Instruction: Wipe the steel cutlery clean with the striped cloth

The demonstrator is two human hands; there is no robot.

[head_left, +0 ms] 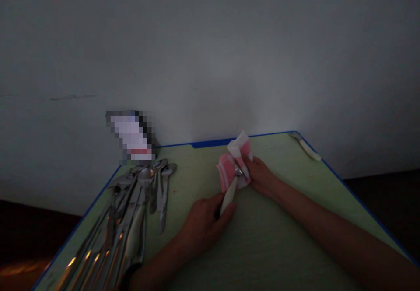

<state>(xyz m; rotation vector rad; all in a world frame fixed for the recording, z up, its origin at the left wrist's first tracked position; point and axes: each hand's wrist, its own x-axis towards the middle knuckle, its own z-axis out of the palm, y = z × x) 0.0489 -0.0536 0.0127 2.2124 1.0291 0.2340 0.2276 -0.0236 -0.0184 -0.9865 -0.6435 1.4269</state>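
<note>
My left hand (208, 219) is closed around the pale handle of a piece of cutlery (229, 197), tilted up and away from me. Its shiny metal end lies against a pink and white cloth (226, 170), which hides too much of it to tell spoon from fork. The cloth is bunched in my right hand (259, 175), its folds on both sides of the metal. Both hands are over the middle of the table, close together.
A pile of metal cutlery (131, 212), spoons among it, covers the left of the green table (278, 238). Behind it leans a pixelated phone-like device (131, 135). A white-handled fork (308, 149) lies at the far right corner. A grey wall (210, 63) stands behind the table.
</note>
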